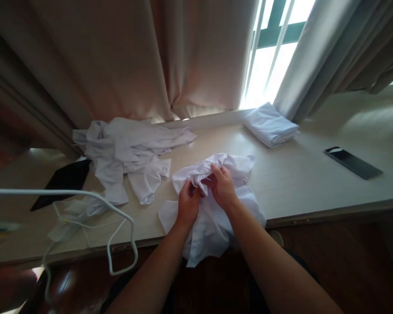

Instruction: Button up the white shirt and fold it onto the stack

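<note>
A crumpled white garment (pixel 212 231), perhaps a shirt, lies at the table's front edge, with its lower part hanging over. My left hand (pixel 189 201) pinches a gathered part of the cloth from the left. From the right, my right hand (pixel 222 185) grips the same bunched section, thumb on top. Both hands are close together, and the cloth hides some of the fingertips. Beyond them, part of the garment spreads flat on the tabletop.
More crumpled white clothes (pixel 127 148) lie at left, near a black flat object (pixel 63 181) and a white power strip (pixel 63 226) with cables. A folded white stack (pixel 270 126) sits by the window. A phone (pixel 353 162) rests at right. A white bent tube (pixel 85 192) crosses the left foreground.
</note>
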`<state>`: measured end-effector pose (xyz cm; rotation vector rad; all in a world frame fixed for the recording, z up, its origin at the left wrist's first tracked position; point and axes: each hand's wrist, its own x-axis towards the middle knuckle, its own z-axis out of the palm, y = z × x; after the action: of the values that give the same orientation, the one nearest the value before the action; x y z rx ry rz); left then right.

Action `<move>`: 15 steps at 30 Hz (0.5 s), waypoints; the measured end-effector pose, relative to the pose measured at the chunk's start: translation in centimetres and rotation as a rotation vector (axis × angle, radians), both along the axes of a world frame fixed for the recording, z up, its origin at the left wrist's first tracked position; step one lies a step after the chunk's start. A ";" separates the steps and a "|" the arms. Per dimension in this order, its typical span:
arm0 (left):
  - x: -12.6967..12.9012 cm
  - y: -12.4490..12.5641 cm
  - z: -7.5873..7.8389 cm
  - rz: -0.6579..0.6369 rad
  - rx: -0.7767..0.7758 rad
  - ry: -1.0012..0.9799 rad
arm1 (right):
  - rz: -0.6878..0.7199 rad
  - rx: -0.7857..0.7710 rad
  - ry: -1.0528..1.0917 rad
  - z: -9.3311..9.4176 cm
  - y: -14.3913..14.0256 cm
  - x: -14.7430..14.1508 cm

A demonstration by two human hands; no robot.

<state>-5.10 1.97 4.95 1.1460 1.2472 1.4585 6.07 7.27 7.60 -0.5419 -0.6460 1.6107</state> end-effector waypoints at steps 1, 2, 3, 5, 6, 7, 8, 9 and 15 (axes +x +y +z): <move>-0.4 0.6 -0.2 0.041 -0.012 -0.011 | -0.008 0.011 -0.036 -0.1 0.4 -0.6; -0.8 1.1 -0.5 0.083 -0.024 -0.028 | -0.015 0.026 -0.082 -0.2 0.7 -1.1; -1.2 1.7 -0.7 0.126 -0.034 -0.050 | -0.020 0.045 -0.134 -0.3 1.0 -1.6; -1.9 2.7 -1.2 0.206 -0.033 -0.103 | -0.031 0.090 -0.248 -0.8 1.4 -2.4; -2.2 3.1 -1.4 0.237 -0.025 -0.129 | -0.043 0.116 -0.312 -1.1 1.5 -2.8; -2.4 3.5 -1.4 0.260 -0.015 -0.155 | -0.059 0.145 -0.384 -1.4 1.5 -3.2; -2.6 3.8 -1.4 0.275 -0.004 -0.177 | -0.078 0.177 -0.465 -1.7 1.5 -3.5; -2.8 3.9 -1.3 0.288 0.004 -0.190 | -0.097 0.215 -0.553 -2.0 1.4 -3.7; -2.7 3.0 -0.2 0.268 0.029 -0.132 | -0.225 0.443 -0.913 -1.9 0.0 -3.3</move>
<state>-7.83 5.00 4.77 0.9098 1.3277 1.7264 2.82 7.27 5.72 -0.9747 -1.5096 0.9013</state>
